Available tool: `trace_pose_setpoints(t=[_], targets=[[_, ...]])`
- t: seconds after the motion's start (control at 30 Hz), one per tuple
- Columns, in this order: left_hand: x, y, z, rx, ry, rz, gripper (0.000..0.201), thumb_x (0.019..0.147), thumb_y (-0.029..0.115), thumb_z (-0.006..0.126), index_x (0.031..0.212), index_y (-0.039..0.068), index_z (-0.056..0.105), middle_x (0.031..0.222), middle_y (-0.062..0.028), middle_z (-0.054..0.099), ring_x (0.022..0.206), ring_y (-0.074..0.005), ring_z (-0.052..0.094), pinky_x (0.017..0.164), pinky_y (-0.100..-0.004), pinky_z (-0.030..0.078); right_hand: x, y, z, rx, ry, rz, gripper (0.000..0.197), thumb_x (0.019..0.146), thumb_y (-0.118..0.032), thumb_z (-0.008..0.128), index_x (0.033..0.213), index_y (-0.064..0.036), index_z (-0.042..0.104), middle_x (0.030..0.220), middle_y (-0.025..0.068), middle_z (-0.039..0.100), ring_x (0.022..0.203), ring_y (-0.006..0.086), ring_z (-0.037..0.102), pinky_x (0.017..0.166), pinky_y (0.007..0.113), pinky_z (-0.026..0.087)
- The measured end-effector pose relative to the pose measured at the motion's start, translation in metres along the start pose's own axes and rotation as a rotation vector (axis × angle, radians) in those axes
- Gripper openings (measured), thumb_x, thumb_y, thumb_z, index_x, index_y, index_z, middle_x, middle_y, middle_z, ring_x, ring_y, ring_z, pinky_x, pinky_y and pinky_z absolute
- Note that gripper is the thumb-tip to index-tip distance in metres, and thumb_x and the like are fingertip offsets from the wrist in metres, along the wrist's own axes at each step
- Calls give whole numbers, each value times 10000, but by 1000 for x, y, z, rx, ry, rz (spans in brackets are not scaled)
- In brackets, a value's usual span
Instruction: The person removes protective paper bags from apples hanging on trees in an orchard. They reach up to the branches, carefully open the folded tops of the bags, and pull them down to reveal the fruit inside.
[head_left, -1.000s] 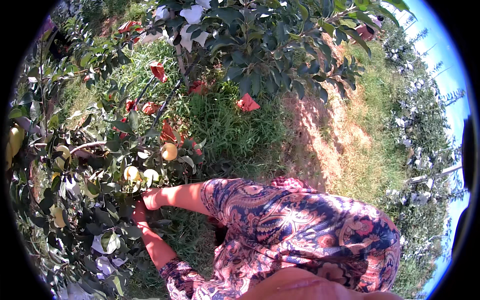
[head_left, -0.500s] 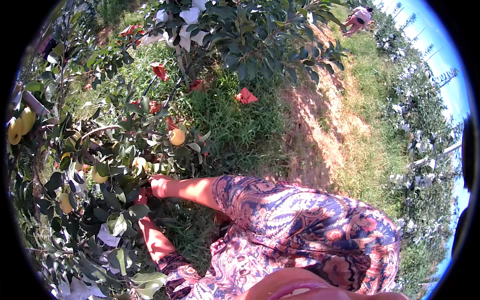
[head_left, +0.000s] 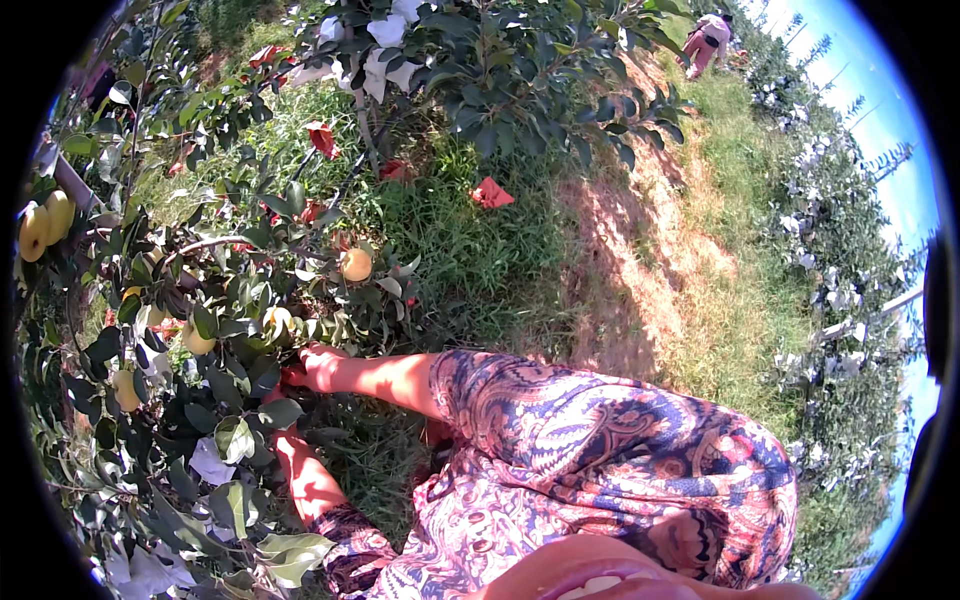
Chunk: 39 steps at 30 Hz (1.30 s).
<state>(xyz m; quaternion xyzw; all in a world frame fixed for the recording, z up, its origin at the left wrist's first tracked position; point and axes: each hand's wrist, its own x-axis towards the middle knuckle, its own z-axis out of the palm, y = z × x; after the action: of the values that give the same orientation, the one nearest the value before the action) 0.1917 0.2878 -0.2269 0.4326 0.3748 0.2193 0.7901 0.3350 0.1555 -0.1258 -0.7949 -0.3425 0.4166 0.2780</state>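
Both my hands reach into the leafy lower branches of a fruit tree at the left. My right hand point(head_left: 318, 368) is close below a pale yellow fruit point(head_left: 278, 321); its fingertips are lost among leaves and shadow. Leaves largely cover my left hand point(head_left: 274, 396), just below and left of the right one. What either hand holds, if anything, is hidden. A yellow apple-like fruit point(head_left: 356, 265) hangs above my hands, and another yellow fruit point(head_left: 198, 338) hangs to their left.
Red paper pieces point(head_left: 491, 194) lie on the grass. White wrappings point(head_left: 388, 32) hang in the upper branches, and pale sheets point(head_left: 212, 463) show among leaves at lower left. A dirt strip point(head_left: 640, 250) runs alongside. Another person point(head_left: 708, 44) bends far off at top right.
My right hand has shifted very slightly, still at the same spot in the leaves. The view has moved a little. The distant person's posture has changed.
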Motion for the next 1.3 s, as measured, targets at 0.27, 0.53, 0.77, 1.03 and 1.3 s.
trace_pose_setpoints(t=[0.27,0.53,0.77,1.03,1.3], targets=[[-8,3,-9,11,-7,-8,247,885,205,575,1067,43,620,1012,-86,613,916,-172,575,806,-327,470,-9,-37,-6,-513,-119,61,516,808,-590,512,1124,-203,640,1121,87,634,1045,260,594,883,372,488],[-14,8,-19,30,-67,-33,237,880,195,599,1067,52,628,1011,-78,614,912,-161,571,801,-315,468,-31,-32,-32,-400,-33,-62,416,853,-520,441,1088,-256,661,1056,14,672,1013,208,627,830,373,515],[-10,29,-14,49,-334,-92,229,875,186,620,1066,60,635,1010,-70,614,908,-152,568,798,-305,466,-12,-19,-10,-289,147,98,562,720,-632,553,1046,-190,673,1110,44,635,1095,247,543,949,376,415],[19,-2,-12,415,190,204,309,868,210,645,1134,53,627,1071,-75,625,945,-159,576,809,-303,469,-29,-42,-19,-168,83,27,499,772,-528,546,1085,-152,644,1189,71,588,1132,255,521,948,447,363],[13,-9,-18,107,83,145,262,813,99,664,1056,5,644,1057,-73,639,876,-182,610,768,-302,500,-14,-36,-13,-291,12,38,463,794,-503,514,1086,-169,646,1190,69,595,1111,240,558,862,411,458]])
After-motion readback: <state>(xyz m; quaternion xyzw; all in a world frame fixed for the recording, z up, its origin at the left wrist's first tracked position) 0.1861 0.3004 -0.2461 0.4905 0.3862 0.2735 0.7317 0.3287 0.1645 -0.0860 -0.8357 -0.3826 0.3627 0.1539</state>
